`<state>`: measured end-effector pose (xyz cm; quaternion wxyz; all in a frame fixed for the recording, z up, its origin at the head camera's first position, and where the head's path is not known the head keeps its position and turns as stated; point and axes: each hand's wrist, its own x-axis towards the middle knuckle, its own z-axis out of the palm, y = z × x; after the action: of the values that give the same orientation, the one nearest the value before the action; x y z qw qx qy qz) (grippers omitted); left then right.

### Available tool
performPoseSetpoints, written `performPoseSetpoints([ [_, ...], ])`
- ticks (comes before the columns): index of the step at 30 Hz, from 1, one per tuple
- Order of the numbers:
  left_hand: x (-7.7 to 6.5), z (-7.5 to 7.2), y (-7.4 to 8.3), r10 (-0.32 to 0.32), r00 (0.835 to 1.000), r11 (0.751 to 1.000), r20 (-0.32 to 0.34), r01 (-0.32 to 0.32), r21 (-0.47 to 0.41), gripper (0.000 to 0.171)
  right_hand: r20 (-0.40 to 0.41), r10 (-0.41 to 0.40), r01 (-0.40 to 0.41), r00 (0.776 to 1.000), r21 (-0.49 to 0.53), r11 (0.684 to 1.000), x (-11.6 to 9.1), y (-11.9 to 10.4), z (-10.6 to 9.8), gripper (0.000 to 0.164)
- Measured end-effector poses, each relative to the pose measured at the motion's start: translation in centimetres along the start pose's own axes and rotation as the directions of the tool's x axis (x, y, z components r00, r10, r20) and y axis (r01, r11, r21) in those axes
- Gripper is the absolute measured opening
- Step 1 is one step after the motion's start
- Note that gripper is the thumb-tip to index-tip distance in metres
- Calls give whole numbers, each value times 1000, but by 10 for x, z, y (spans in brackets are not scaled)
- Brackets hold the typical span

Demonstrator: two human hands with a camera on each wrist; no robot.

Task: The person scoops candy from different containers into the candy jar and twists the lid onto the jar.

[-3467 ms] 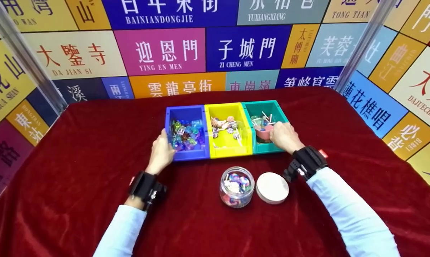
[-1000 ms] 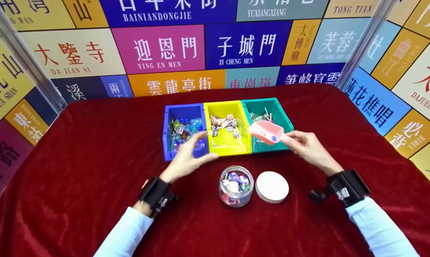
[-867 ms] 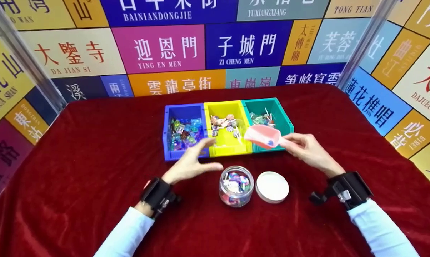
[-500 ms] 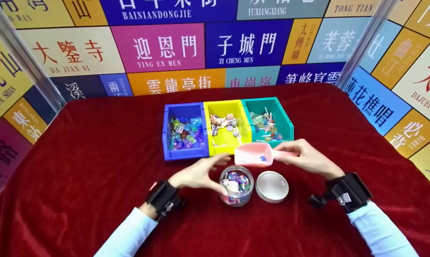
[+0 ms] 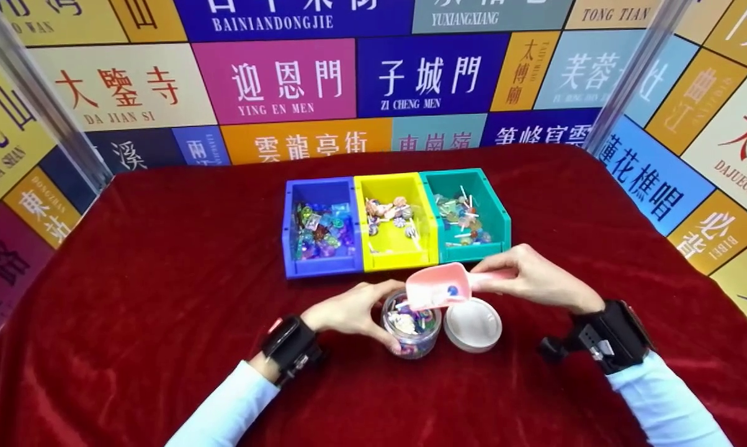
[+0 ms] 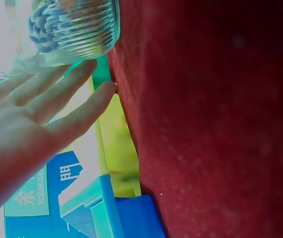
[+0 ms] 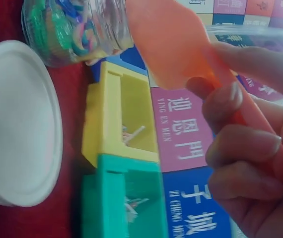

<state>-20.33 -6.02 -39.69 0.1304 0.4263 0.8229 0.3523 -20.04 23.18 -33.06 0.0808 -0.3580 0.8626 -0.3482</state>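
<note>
My right hand (image 5: 528,276) holds a pink scoop (image 5: 432,288) by its handle, fingers curled round it in the right wrist view (image 7: 246,129). In the scoop's bowl lies a small blue ball-shaped piece. The bowl is tilted over the mouth of a clear jar (image 5: 420,344) of colourful lollipop-like candies. My left hand (image 5: 352,310) grips the jar from the left, thumb in front and index finger behind. In the left wrist view, other fingers (image 6: 52,94) stretch along the ribbed jar (image 6: 82,29). A white lid (image 5: 476,329) lies right of the jar.
Behind the jar stand three joined bins: blue (image 5: 324,270), yellow (image 5: 401,259) and green (image 5: 504,226), each holding small candies or trinkets. Red cloth (image 5: 162,279) covers the table. A panel wall with printed signs (image 5: 274,81) rises behind.
From the green bin, my right hand has lifted the scoop and brought it over the jar's mouth. My left hand has left the blue bin and come round the jar.
</note>
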Motion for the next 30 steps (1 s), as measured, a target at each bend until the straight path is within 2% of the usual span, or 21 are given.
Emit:
performPoseSetpoints([
  [7, 1, 0, 1, -8, 1000, 1000, 8, 9, -13, 75, -14, -59, 57, 998, -142, 988, -3, -14, -4, 21],
  [10, 1, 1, 1, 2, 1000, 1000, 2, -2, 9, 74, -16, -86, 81, 996, -205, 975, -4, -23, -4, 19],
  [19, -1, -1, 2, -2, 1000, 999, -7, 2, 37, 75, -18, -186, 159, 982, -446, 881, -6, -46, -1, 14],
  [25, -1, 0, 2, -23, 1000, 1000, 6, 23, 1, 75, -30, -246, 199, 969, -497, 845, -7, -51, 0, 11],
  [30, -1, 0, 2, -33, 999, 999, 9, 33, 0, 75, -30, -241, 196, 970, -484, 853, -7, -51, -1, 11],
])
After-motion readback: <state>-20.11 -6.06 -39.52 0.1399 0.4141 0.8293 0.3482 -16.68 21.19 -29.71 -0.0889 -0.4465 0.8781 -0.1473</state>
